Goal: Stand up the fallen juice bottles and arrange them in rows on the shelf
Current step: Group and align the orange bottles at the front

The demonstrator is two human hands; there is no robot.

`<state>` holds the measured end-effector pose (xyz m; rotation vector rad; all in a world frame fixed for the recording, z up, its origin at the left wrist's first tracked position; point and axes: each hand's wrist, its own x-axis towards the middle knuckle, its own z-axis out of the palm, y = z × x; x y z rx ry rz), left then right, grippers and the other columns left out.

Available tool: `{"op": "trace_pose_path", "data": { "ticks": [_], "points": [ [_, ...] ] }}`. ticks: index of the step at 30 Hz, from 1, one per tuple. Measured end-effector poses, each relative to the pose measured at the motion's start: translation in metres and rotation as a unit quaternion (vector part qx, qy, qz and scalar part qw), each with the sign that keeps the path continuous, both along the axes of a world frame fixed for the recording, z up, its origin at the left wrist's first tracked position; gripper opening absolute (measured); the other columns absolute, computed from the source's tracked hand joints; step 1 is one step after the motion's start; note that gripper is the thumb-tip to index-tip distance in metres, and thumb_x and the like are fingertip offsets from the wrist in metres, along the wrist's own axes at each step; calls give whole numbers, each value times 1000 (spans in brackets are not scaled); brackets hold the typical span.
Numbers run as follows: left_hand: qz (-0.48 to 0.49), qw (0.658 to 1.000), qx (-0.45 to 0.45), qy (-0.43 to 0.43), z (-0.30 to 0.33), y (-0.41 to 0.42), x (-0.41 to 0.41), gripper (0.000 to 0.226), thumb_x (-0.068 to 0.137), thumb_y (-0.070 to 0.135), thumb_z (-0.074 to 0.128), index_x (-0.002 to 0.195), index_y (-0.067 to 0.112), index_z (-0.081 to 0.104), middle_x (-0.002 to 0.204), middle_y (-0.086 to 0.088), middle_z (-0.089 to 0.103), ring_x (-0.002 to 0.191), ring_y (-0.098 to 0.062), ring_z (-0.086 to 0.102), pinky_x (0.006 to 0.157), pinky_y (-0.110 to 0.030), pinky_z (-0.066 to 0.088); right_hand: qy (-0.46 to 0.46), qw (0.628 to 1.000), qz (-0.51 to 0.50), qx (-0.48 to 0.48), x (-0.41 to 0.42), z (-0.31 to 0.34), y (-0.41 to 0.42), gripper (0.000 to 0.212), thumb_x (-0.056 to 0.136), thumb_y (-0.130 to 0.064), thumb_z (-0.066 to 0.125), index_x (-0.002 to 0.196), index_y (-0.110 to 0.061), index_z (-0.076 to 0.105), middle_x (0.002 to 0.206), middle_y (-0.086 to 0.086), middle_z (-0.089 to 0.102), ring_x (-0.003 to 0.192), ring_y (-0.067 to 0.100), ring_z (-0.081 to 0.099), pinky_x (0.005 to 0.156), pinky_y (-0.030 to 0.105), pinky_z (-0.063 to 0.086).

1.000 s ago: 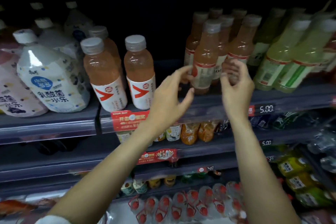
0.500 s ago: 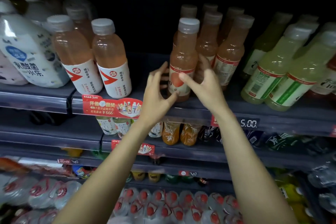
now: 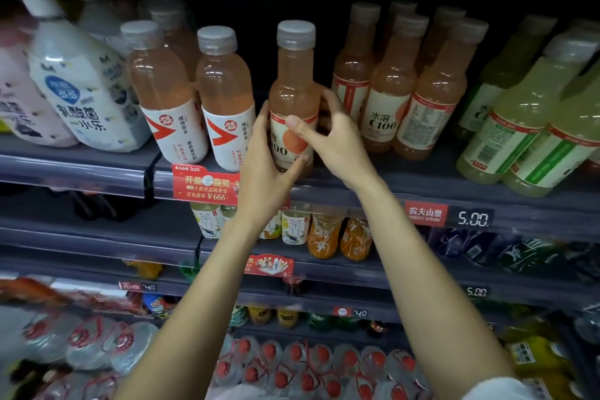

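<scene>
We reach both forearms up and forward, our left hand (image 3: 263, 156) and right hand (image 3: 334, 140) curled toward each other, fingers cupping around one upright bottle (image 3: 293, 84).

hands (image 3: 305, 153): 2 | green juice bottles (image 3: 516, 120): about 4

Standing upright near the front edge of the grey metal shelf (image 3: 406, 187): a peach-coloured plastic juice bottle (image 3: 293, 88), between two red-arrow-labelled pink drink bottles (image 3: 224, 97) at left and a cluster of matching peach bottles (image 3: 394, 84) at right. Gripped from either side by left hand (image 3: 264, 169) and right hand (image 3: 337, 143).
</scene>
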<state>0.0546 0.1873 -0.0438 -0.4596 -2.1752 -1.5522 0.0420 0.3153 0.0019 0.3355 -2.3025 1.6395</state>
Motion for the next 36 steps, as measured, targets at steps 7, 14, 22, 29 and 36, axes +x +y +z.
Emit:
{"op": "trace_pose_path", "data": {
  "ticks": [7, 14, 22, 29, 36],
  "points": [
    [16, 1000, -14, 2, -1, 0, 2, 86, 86, 22, 72, 152, 16, 18, 152, 3, 35, 135, -7, 39, 107, -34, 43, -10, 1000, 7, 15, 1, -2, -1, 66, 87, -38, 64, 143, -19, 34, 134, 0, 55, 122, 12, 52, 101, 36, 47],
    [31, 999, -24, 2, 2, 4, -1, 89, 82, 22, 75, 151, 13, 19, 151, -3, 36, 134, -13, 42, 106, -38, 44, 106, 969, -174, 141, 4, 4, 44, 42, 93, -23, 58, 132, -13, 49, 120, 5, 63, 106, 11, 59, 88, 24, 49],
    [45, 999, -21, -4, 1, 11, -3, 88, 82, 27, 75, 151, 15, 20, 142, 1, 45, 126, -12, 49, 103, -35, 45, 131, 909, -274, 284, -8, 3, 78, 32, 93, -17, 53, 124, -16, 57, 102, 5, 69, 93, 23, 65, 75, 31, 50],
    [50, 998, -27, 8, -2, 10, -7, 86, 83, 32, 73, 150, 17, 21, 142, 3, 45, 124, -7, 49, 101, -26, 45, 116, 914, -284, 267, -42, 30, 61, 48, 92, -25, 59, 134, -7, 43, 123, 14, 57, 101, 25, 62, 83, 34, 52],
    [38, 999, -25, 8, -3, 9, -9, 86, 83, 29, 74, 150, 19, 21, 143, 3, 45, 125, -7, 48, 100, -15, 41, 63, 920, -295, 250, -68, 37, 43, 50, 87, -39, 63, 119, -4, 48, 105, 12, 63, 91, 24, 64, 70, 31, 50]
  ]
}}
